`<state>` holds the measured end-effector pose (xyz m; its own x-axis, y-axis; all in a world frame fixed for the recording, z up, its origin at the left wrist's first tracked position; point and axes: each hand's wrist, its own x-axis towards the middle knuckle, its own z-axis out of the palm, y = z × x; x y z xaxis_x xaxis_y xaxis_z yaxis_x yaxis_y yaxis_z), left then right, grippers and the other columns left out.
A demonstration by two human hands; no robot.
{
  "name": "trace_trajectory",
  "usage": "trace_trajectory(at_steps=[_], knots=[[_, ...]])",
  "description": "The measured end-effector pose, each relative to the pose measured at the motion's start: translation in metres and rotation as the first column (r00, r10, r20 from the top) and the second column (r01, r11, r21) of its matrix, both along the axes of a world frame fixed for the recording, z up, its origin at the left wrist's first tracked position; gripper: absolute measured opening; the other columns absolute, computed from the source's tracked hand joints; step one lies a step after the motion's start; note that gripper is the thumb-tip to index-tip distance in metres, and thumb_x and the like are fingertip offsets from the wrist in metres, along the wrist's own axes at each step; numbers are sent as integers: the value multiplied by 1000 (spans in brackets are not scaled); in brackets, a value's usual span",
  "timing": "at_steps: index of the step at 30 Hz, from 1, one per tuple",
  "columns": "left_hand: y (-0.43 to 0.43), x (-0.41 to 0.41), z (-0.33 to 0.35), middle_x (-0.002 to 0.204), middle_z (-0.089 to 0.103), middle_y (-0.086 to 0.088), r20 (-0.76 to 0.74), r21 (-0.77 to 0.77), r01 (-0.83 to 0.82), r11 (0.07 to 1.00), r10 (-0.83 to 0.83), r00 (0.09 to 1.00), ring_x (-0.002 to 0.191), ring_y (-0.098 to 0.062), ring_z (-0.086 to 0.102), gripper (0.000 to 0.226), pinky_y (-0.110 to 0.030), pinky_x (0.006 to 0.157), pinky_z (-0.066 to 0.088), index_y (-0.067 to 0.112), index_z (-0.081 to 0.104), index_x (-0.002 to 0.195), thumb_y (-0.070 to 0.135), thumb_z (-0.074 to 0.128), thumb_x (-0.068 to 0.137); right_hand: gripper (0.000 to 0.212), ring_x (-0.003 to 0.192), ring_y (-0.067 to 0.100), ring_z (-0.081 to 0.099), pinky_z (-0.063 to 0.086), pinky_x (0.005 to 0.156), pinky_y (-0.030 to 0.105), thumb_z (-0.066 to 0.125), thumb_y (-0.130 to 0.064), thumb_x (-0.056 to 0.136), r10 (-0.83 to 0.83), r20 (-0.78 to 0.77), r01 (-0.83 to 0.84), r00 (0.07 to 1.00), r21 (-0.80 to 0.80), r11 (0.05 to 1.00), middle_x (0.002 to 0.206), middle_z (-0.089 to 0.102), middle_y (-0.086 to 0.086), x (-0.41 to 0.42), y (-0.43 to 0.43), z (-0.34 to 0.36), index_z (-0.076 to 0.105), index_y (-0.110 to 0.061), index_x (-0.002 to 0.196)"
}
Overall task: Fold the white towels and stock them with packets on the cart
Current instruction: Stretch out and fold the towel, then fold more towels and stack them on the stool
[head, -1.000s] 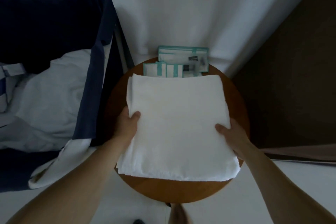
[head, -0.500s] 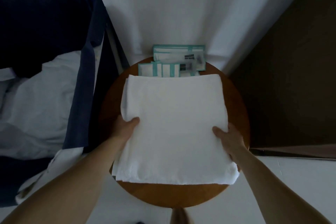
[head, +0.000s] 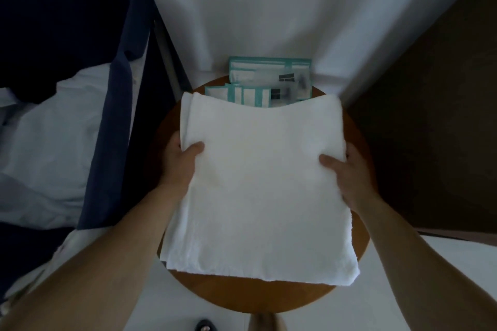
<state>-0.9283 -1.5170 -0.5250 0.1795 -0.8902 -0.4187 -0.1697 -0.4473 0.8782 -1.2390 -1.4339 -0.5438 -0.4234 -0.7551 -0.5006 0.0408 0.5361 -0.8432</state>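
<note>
- Both hands hold the folded white towel (head: 263, 183): the left hand (head: 181, 164) grips its left side and the right hand (head: 352, 180) grips its right side.
- Each thumb lies on top. The other fingers go under the towel, so I cannot see them.
- The towel sits right between the two hands, over the round brown surface (head: 250, 295). I cannot tell if it rests there or is lifted a little.
- Its long way runs from the person out toward the packets (head: 269, 80). Its short way runs from hand to hand.
- Both hands are on the far half and are just as close to it. The near end has no hand on it.
- The far end covers the front edge of the blue-green packets, which lie at the back of the surface.
- To the left is a dark blue cloth (head: 115, 142) with white sheets (head: 48, 148) beside it. That may be the cart, but I am not sure.
- I think the towel is ready to be carried. The loose near end could flop open, so both hands need a firm hold.
</note>
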Motion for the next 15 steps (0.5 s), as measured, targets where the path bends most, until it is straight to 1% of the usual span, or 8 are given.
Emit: trace_trajectory(at_steps=[1,3,5,7,9,11,12,15], knots=[[1,1,-5,107,62,3,33,0,3,1000,-3,999,91,-13,61,35,-26,76,48,23,53,125,10,61,93,30,95,23,69,56,82,43,76,-28,78,-9,-33,10,999,13,1000,105,71,-4,1,3,-2,63,-34,104],[-5,2,-17,127,56,-5,145,76,55,996,-66,987,109,-23,57,50,-33,91,46,18,42,142,17,59,95,56,102,27,66,54,90,49,74,-50,68,27,-159,-9,987,116,993,115,68,-1,0,3,-12,59,-32,119],[-9,1,-26,148,41,-11,368,139,110,984,-155,917,132,-31,44,72,-43,108,38,15,24,154,27,62,94,73,117,33,56,47,100,51,72,-50,77,111,-373,-27,921,223,975,133,57,8,6,-1,-15,46,-21,138],[-3,-5,-28,161,19,-12,678,104,238,966,-244,693,147,-33,21,85,-49,118,21,18,9,158,38,59,92,76,137,34,37,33,112,50,65,-43,88,176,-659,-63,731,192,979,152,37,11,17,-5,-9,31,-17,150],[14,-13,-29,166,-4,-8,844,115,537,835,-367,391,152,-28,-5,81,-45,120,-1,22,-4,158,50,39,95,73,146,33,23,20,116,50,52,-46,92,239,-859,-241,452,140,960,159,26,11,33,-4,-6,25,-18,154],[30,-18,-36,164,-18,-5,845,247,730,637,-511,160,149,-23,-22,74,-43,119,-16,26,-11,156,56,10,92,69,150,33,15,15,117,54,37,-51,94,403,-888,-430,220,282,858,162,20,10,45,1,-15,22,-22,155],[35,-18,-39,164,-21,-3,812,318,751,578,-575,98,149,-22,-25,75,-43,119,-17,28,-12,156,58,0,89,67,151,32,8,12,119,57,27,-53,96,531,-832,-480,163,403,779,164,13,9,49,2,-22,18,-25,156],[32,-17,-40,162,-25,-1,751,423,736,529,-659,42,148,-20,-26,76,-46,121,-13,30,-13,156,60,-4,87,70,151,26,-14,0,120,57,2,-59,93,722,-681,-526,119,573,628,165,-10,3,48,5,-32,-2,-30,157]])
